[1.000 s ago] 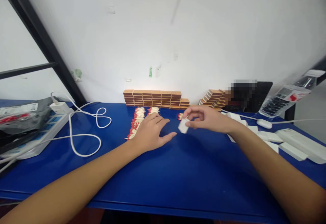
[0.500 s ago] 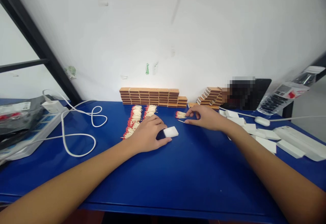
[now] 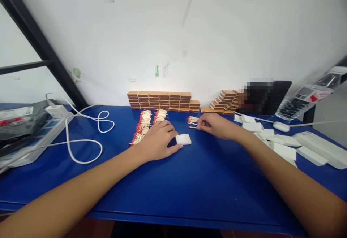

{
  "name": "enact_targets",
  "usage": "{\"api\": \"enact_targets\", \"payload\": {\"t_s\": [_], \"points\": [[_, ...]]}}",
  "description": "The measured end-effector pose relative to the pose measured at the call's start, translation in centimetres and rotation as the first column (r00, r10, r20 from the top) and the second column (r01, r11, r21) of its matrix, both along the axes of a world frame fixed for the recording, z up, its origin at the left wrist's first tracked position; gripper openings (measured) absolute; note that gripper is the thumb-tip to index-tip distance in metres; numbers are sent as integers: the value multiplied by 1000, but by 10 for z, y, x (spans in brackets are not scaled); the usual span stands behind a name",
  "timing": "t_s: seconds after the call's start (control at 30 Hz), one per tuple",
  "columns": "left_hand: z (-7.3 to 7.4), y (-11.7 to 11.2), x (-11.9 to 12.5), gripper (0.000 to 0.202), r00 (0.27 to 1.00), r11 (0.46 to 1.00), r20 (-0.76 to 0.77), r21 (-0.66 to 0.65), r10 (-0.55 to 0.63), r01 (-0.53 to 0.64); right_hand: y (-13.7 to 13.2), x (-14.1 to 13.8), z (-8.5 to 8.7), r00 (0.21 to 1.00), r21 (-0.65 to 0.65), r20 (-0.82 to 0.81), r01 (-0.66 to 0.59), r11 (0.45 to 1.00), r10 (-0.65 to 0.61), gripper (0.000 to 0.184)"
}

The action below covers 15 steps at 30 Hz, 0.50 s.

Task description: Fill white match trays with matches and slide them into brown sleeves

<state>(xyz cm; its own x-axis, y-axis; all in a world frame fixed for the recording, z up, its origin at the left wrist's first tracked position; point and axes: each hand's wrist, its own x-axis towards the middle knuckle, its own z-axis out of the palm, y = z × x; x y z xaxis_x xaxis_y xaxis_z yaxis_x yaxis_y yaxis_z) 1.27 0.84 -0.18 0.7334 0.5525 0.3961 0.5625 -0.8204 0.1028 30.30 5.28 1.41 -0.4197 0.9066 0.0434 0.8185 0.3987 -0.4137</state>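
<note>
My left hand (image 3: 158,140) rests on the blue tabletop, its thumb and forefinger curved round the left end of a small white box (image 3: 183,139), which lies flat. Beside and partly beneath its fingers are rows of red-headed matches (image 3: 143,124); the hand covers part of them. My right hand (image 3: 214,125) is closed in a pinch on one matchstick (image 3: 192,127), whose red head points left. That match is low over the table, just in front of a small bunch of matches (image 3: 192,120).
Matchboxes (image 3: 159,100) are stacked along the wall, with a leaning pile (image 3: 225,100) farther right. White cartons (image 3: 283,150), a water bottle (image 3: 302,95) and a dark device (image 3: 278,97) stand right. White cable (image 3: 84,163) and a power strip (image 3: 35,155) lie left.
The fingers of my right hand have drawn together on the matchstick, which now lies more level beside the small bunch. My left hand stays at the white box.
</note>
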Motion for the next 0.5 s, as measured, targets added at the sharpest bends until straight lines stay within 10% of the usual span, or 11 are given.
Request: {"api": "enact_targets", "payload": {"t_s": [0.5], "points": [[0, -2, 4, 30, 1000, 998, 17, 56, 5, -6, -41, -33, 23, 980, -23, -19, -197, 980, 197, 15]]}}
